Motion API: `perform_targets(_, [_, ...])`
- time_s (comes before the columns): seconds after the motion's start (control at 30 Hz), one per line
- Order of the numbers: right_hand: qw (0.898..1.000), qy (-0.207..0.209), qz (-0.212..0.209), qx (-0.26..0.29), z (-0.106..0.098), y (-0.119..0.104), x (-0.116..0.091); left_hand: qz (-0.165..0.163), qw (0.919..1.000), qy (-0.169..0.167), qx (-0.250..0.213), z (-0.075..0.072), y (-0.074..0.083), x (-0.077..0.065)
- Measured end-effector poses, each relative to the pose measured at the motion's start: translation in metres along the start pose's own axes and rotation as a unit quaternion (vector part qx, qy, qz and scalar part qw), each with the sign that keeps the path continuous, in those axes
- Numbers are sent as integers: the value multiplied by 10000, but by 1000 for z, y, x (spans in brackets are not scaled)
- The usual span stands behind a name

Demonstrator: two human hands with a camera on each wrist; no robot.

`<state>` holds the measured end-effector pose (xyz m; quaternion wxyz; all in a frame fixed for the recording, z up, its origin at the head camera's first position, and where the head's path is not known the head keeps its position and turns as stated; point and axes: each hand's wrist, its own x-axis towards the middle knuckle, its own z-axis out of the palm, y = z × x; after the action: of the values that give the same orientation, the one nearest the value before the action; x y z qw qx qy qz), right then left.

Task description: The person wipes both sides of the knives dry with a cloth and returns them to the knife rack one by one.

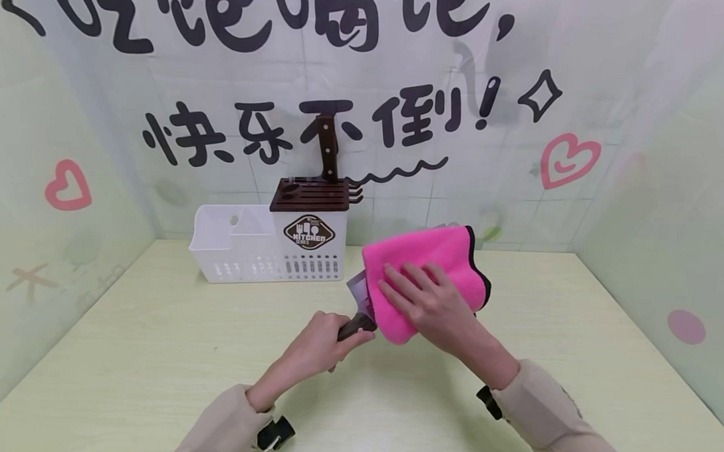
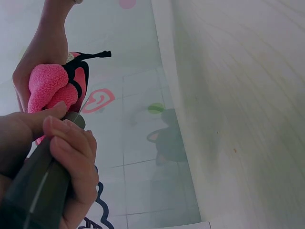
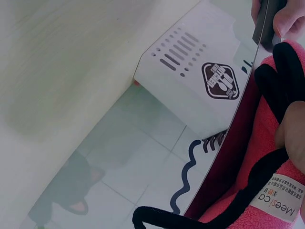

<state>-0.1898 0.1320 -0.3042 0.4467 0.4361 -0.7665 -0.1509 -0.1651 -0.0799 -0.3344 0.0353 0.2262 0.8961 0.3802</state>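
Observation:
My left hand (image 1: pixel 318 344) grips the dark handle (image 2: pixel 35 191) of a broad-bladed kitchen knife, its blade (image 1: pixel 360 291) pointing up and away to the right. A bright pink cloth (image 1: pixel 388 320) with black edging is folded about that blade, hiding most of it. My right hand (image 1: pixel 431 305) holds the cloth against the blade, fingers spread over the near face. In the right wrist view, the blade's shiny side (image 3: pixel 233 160) mirrors the cloth (image 3: pixel 259 143), which carries a white label (image 3: pixel 279 198). Both hands are above the table.
At the back left stands a white knife holder (image 1: pixel 309 267) with a brown slotted top (image 1: pixel 309 194). Another knife's brown handle (image 1: pixel 327 148) sticks up from it. An open white bin (image 1: pixel 229 245) adjoins its left side. Printed walls enclose the pale wooden table (image 1: pixel 154 352).

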Motion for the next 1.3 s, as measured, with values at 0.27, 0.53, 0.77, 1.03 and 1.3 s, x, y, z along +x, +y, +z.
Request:
perform_targets(0.27, [9997,110,-212,-17,2,-7,5,143,9998,-18,157,1,-1,1])
perform_targets(0.53, [9993,144,-332,-48,1,-13,9,197,9995,-12,255,1,0,0])
perform_targets(0.77, [9990,110,-418,-64,-1,-14,10,158,9997,2,198,1,2,0])
perform_targets(1.03, [9980,102,-621,-59,-1,-13,8,141,9997,51,171,1,0,0])
perform_targets(1.3, [9975,107,-695,-11,-1,-13,4,193,9996,70,192,1,0,-1])
